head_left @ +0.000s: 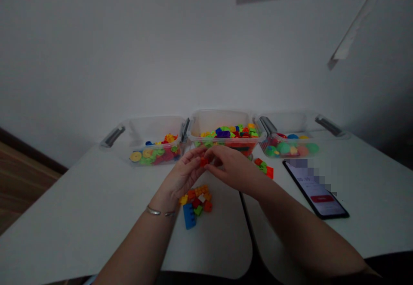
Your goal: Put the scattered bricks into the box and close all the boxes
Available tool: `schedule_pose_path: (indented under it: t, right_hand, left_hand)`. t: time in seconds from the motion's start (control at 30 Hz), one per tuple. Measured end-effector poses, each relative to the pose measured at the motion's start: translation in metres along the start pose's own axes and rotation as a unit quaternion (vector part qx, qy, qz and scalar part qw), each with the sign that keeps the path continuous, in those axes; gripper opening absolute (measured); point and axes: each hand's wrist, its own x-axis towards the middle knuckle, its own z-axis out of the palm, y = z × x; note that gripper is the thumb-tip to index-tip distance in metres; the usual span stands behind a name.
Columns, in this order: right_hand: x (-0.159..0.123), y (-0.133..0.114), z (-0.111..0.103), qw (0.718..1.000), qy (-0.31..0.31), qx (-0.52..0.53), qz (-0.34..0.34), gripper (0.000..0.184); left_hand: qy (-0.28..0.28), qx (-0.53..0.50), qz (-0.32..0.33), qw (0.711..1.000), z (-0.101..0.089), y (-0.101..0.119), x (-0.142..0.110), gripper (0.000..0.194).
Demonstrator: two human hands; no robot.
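Grip: left hand (pixel 184 171) pinches red block (pixel 203 161); right hand (pixel 227 164) has fingertips at it, pinch or touch, cannot tell | Technique (judged): brace with left, turn with right, light pressure | Heading, long axis: hidden by fingers | Place: above worktop (pixel 219 242), between near edge and middle tub (pixel 221 119)

We see smooth, molded-looking plastic in the red block (pixel 203 161) and the blue block (pixel 189 216), clear glossy plastic in the middle bin (pixel 221 116), shiny metal in the bracelet (pixel 152 210), a smooth, matt surface (pixel 209 250), and wood-grained brown boards (pixel 22 190).
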Motion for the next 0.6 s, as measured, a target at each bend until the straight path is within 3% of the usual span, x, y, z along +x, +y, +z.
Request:
schedule_pose_path:
  t: [0.2,0.4,0.53,0.6]
  right_hand:
    - [0.002,0.002,0.004,1.0,0.015,0.016,0.012,0.007]
    - [0.005,0.004,0.007,0.998,-0.009,0.068,0.012,0.007]
    - [0.006,0.006,-0.005,0.995,-0.007,0.104,0.003,0.007]
    - [0.005,0.009,-0.018,0.996,0.038,0.079,0.009,0.006]
  left_hand:
    - [-0.005,0.008,-0.002,1.0,0.001,-0.002,0.0,0.04]
    - [-0.004,0.031,0.003,1.0,0.003,-0.003,-0.002,0.044]
    - [-0.007,0.056,-0.006,0.998,0.003,-0.002,-0.002,0.045]
    - [0.008,0.095,-0.012,0.995,0.002,-0.001,-0.002,0.042]
